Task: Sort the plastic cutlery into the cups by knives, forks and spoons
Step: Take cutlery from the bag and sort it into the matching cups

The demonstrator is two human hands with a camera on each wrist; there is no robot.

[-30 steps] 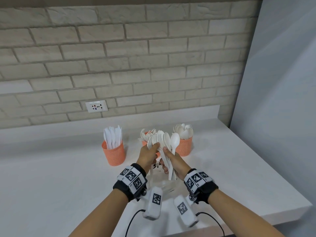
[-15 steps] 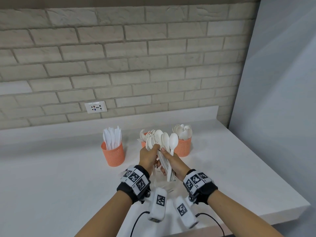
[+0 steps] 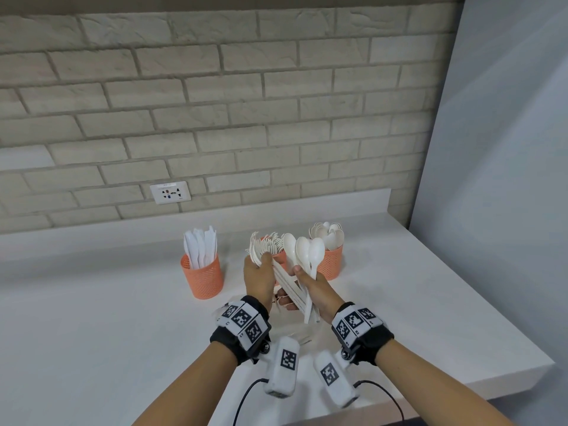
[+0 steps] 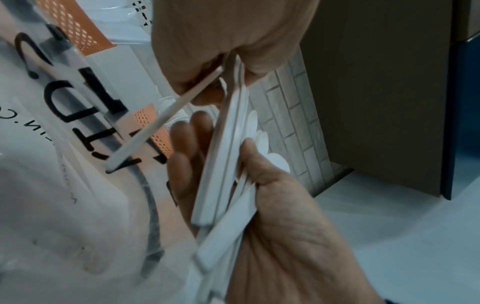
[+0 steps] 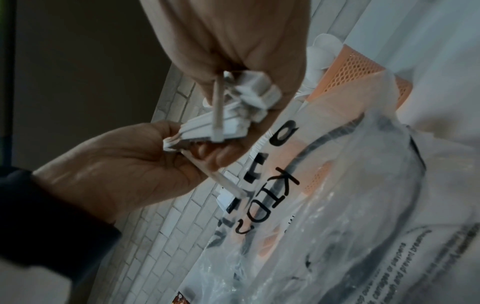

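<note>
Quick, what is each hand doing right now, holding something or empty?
Left hand: grips a bunch of white plastic forks.
Right hand: grips a bunch of white plastic spoons by the handles.

Your head view looks forward and down from above the counter (image 3: 92,318), facing the brick wall (image 3: 215,103); both hands sit at lower centre. Each wrist view looks along its own palm at very close range. All three share the cutlery bundle (image 3: 295,290) (image 4: 226,164) (image 5: 233,115); the wrist views also share the bag (image 4: 52,205) (image 5: 350,205).
</note>
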